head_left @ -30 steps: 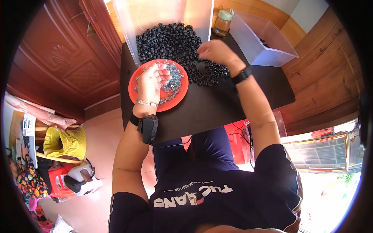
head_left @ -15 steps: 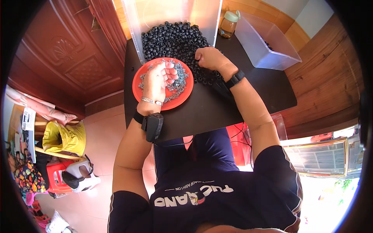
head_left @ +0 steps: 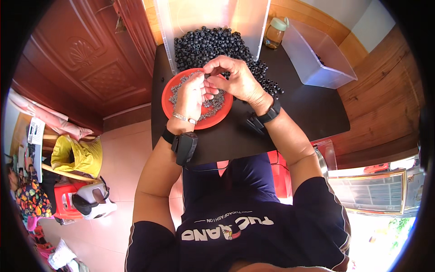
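My left hand (head_left: 191, 96) is over a red plate (head_left: 168, 102) holding many small silver metal pieces (head_left: 211, 109). Its thumb and fingers are curled together, and what they grip is too small to make out. Fingertips of my right hand (head_left: 236, 80) meet those of the left above the plate's far edge. The right hand is closed in a pinch on a small dark piece (head_left: 207, 76), mostly hidden by the fingers. Behind the hands lies a heap of small round black plastic parts with holes (head_left: 208, 45), spilling from a clear plastic bin (head_left: 217, 13) onto the table.
The dark table (head_left: 299, 109) also bears a lidded bottle of brownish liquid (head_left: 274, 34) and a translucent bin (head_left: 328, 75) at the back right. One black part (head_left: 162, 79) lies alone left of the plate. Wooden panelling (head_left: 380, 104) stands at the right.
My right hand has come from the black heap leftward to my left hand, and their fingertips now meet over the plate. The view has shifted slightly.
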Action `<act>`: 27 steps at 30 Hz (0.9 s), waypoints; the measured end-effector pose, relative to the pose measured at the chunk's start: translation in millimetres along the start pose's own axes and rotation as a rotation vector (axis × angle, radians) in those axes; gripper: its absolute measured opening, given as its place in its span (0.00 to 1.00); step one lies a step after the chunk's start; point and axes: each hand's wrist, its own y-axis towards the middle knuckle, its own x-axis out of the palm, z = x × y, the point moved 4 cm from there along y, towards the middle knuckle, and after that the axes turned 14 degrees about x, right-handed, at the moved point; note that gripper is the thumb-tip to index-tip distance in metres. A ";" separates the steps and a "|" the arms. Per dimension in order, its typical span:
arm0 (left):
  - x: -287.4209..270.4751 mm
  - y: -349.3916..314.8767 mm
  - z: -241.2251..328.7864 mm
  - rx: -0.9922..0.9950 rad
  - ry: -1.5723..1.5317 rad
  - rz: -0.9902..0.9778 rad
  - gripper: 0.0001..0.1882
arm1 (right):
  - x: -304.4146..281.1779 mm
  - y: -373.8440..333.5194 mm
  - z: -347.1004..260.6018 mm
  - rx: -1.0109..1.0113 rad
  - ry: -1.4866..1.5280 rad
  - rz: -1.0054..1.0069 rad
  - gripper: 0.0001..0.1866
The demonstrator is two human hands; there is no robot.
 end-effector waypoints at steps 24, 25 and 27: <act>-2.8 3.0 -0.5 0.069 -0.038 -0.091 0.13 | -1.9 -7.6 15.9 -0.037 0.040 0.098 0.10; -3.5 3.3 -0.6 0.070 -0.035 -0.092 0.13 | -1.5 -7.4 16.4 -0.039 0.042 0.100 0.10; -2.6 3.9 -1.1 0.065 -0.082 -0.107 0.14 | -1.3 -7.4 17.5 -0.059 0.071 0.106 0.10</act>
